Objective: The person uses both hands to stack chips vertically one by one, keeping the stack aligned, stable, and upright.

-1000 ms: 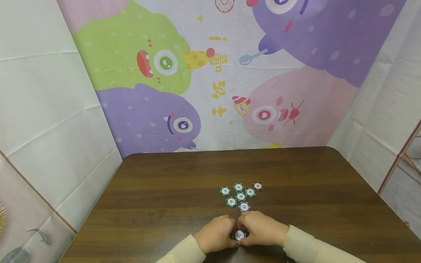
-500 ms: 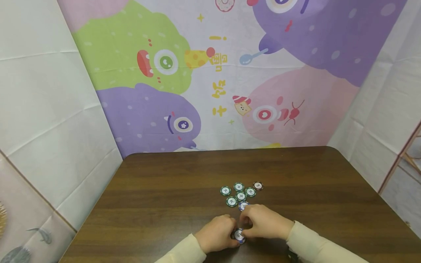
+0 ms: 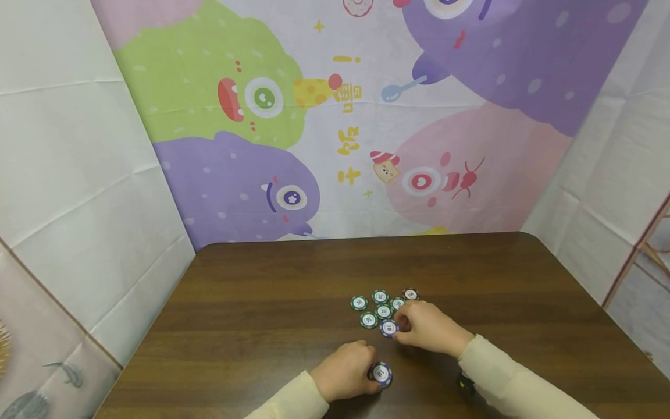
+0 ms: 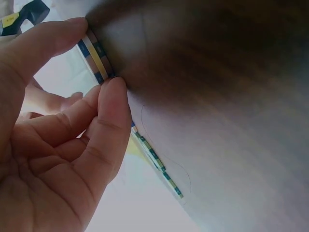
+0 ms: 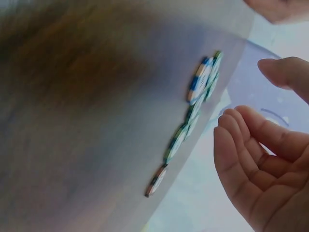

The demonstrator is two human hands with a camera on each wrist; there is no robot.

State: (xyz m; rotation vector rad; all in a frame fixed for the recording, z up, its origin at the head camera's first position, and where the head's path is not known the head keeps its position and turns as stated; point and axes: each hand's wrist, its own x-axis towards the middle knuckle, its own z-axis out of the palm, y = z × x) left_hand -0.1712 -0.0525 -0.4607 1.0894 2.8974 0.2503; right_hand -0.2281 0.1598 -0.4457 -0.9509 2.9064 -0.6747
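My left hand (image 3: 346,370) grips a short stack of poker chips (image 3: 381,374) on the table, with a blue-and-white "10" chip on top. In the left wrist view, thumb and fingertips pinch the rim of the stack (image 4: 96,57). My right hand (image 3: 432,329) hovers beside a single blue "10" chip (image 3: 389,329). Its thumb and fingers are apart with nothing between them, as the right wrist view shows of the hand (image 5: 263,159). Green "20" chips (image 3: 384,312) lie flat just beyond, one partly covered by the right fingers.
A dark chip (image 3: 410,294) lies at the far right of the group. The brown wooden table (image 3: 251,302) reaches back to a cartoon-printed cloth (image 3: 335,134). Pale cloth panels (image 3: 94,134) hang at both sides.
My right hand has left the stack and moved forward and right to the blue chip by the green ones. The left hand stays in place at the stack.
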